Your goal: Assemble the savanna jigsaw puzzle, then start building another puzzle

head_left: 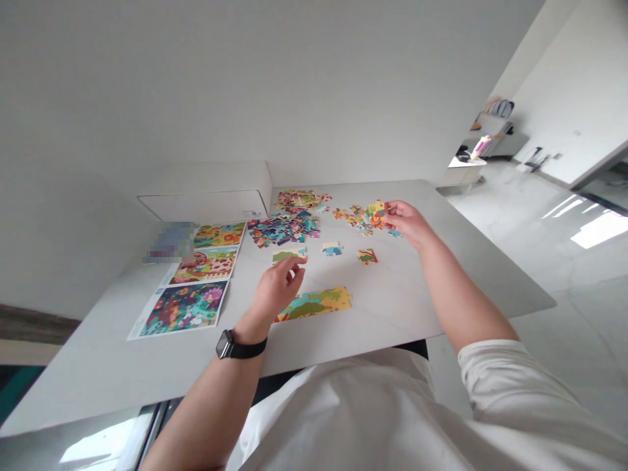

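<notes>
Here we go at the white stone table (392, 307), and the right hand (407, 222) is pinching a small orange-and-yellow jigsaw piece (379, 213) in a narrow grip, right at the edge of a loose cluster of pieces (358, 219) on the far right! The left hand (277, 289), wearing a black wristwatch (226, 344), is curving its fingers (296, 263) over the near edge of a green-and-cream piece (288, 254), though whether it's actually gripping, you can't tell from here. Just beyond that hand, a joined strip of puzzle (314, 304) is lying near the middle, two single pieces (332, 248) are sitting apart, and mixed piles (283, 230) are heaped farther out. Over on the left, printed picture sheets (184, 307) are lining up beside a white box (206, 193).
</notes>
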Demonstrator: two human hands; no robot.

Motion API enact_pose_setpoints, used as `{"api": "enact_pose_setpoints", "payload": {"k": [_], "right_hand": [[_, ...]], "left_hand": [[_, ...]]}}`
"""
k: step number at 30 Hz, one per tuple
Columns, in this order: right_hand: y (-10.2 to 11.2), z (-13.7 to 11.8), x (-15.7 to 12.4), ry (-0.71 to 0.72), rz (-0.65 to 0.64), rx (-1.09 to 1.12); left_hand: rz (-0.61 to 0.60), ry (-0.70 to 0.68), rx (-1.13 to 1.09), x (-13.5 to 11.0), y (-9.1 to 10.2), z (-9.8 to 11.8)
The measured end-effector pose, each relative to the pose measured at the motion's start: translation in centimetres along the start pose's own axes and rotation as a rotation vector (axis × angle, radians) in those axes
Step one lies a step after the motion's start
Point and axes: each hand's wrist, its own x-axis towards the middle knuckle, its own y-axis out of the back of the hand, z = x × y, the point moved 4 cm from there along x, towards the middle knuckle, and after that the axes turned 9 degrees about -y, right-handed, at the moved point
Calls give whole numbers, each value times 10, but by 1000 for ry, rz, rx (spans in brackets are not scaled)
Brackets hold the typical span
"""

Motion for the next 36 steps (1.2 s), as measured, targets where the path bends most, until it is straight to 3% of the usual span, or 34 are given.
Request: {"api": "enact_pose_setpoints", "payload": {"k": [4, 8, 14, 36], "right_hand": [[-33, 19, -39, -9, -28, 74], [-51, 46, -47, -26, -6, 21], [-50, 62, -38, -11, 26, -93], [-53, 67, -37, 17, -26, -81]], "left_hand": [[-8, 31, 8, 0, -2, -4], [-25, 52, 11, 1, -4, -6], [-23, 61, 13, 2, -4, -7], [-73, 22, 11, 2, -7, -4]]}}
